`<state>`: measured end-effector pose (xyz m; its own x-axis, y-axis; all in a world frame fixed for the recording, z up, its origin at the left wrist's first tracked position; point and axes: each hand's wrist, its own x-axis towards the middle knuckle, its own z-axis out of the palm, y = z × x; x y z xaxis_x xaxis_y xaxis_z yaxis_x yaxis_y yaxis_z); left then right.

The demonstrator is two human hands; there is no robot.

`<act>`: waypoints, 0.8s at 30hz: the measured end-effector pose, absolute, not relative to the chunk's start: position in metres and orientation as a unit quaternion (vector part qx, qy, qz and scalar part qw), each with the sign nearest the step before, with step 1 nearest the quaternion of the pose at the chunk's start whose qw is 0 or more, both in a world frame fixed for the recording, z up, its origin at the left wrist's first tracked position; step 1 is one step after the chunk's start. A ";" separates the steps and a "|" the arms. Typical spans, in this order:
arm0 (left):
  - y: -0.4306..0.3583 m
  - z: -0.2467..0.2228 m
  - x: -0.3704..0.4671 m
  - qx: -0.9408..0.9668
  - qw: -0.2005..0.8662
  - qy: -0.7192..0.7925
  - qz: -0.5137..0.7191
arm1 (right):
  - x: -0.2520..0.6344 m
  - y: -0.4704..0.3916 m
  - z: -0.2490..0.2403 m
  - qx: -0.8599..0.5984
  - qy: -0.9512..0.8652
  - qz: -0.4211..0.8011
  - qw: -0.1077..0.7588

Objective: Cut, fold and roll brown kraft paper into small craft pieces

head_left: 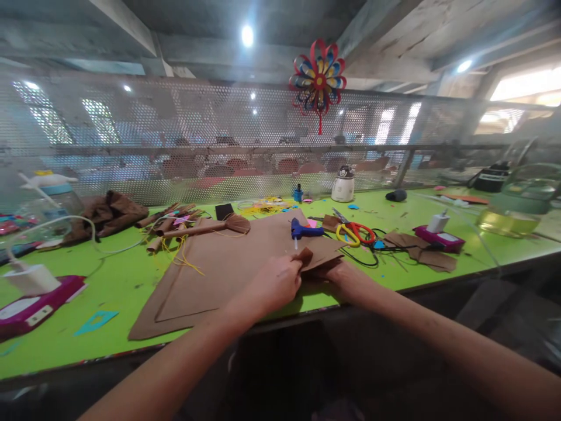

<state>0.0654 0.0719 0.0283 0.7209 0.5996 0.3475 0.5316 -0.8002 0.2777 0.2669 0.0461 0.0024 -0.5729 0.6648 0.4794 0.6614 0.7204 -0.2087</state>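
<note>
My left hand pinches the left end of a piece of brown paper, where a darker folded flap stands up. Under the paper's right side is my right hand, its fingers mostly hidden by the sheet it supports. Just beyond lies a blue glue gun with a white glue stick or nozzle pointing toward me. Large brown paper sheets lie flat to the left of my hands. Yellow-handled scissors and red-handled scissors rest to the right of the glue gun.
Rolled brown paper tubes and yellow strands lie at the back left. Magenta power strips with chargers sit on both sides. A white bottle stands at the back; a jug of yellow liquid is at right. Perforated metal screening borders the table.
</note>
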 end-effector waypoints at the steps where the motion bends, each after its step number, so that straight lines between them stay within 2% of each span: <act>1: 0.070 0.029 0.065 0.927 0.074 0.307 0.204 | 0.267 0.044 0.003 -0.376 -0.886 0.017 0.271; 7: 0.055 0.043 0.056 0.935 0.115 0.296 0.159 | 0.293 -0.001 0.000 -0.458 -0.855 0.033 0.240; 12: 0.067 0.055 0.050 0.908 0.190 0.302 0.221 | 0.312 -0.032 0.010 -0.507 -0.818 0.016 0.271; 14: 0.078 0.057 0.048 0.873 0.247 0.321 0.271 | 0.307 -0.028 0.023 -0.507 -0.807 0.012 0.302; 17: 0.094 0.059 0.045 0.794 0.393 0.320 0.335 | 0.287 0.000 0.046 -0.498 -0.785 0.025 0.368; 20: 0.103 0.058 0.041 0.707 0.507 0.267 0.416 | 0.260 0.045 0.060 -0.485 -0.755 0.144 0.417; 24: 0.111 0.053 0.038 0.603 0.547 0.239 0.529 | 0.225 0.107 0.061 -0.415 -0.676 0.382 0.474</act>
